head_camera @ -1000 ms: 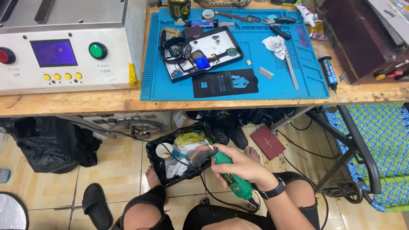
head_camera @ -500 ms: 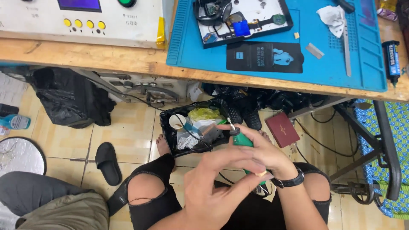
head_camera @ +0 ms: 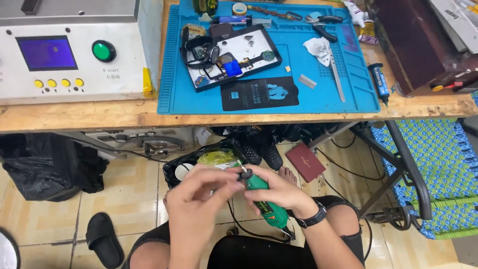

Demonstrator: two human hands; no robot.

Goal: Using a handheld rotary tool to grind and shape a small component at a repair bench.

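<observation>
From the head camera, the person sits below the front edge of the wooden bench (head_camera: 74, 117), working over the lap, not on the bench top. The right hand (head_camera: 279, 192) wraps the body of a green rotary tool (head_camera: 264, 201), its grip closed around the barrel with the bit end pointing up and away, toward the bench; held this way the cord trails down past the wrist, where a dark wristwatch (head_camera: 314, 217) sits. The left hand (head_camera: 199, 199) meets the tool at its black tip, fingers pinched narrowly at the collar or at a small part there; what lies between the fingertips is too small to tell. Directly beyond the hands, on the tiled floor under the bench, stands a black bin (head_camera: 172, 172) with scraps in it.

Up on the bench, a blue work mat (head_camera: 348, 97) lies towards the right, carrying a black tray (head_camera: 251, 37) of small parts. A grey machine (head_camera: 74, 50) with a green button fills the left end.
</observation>
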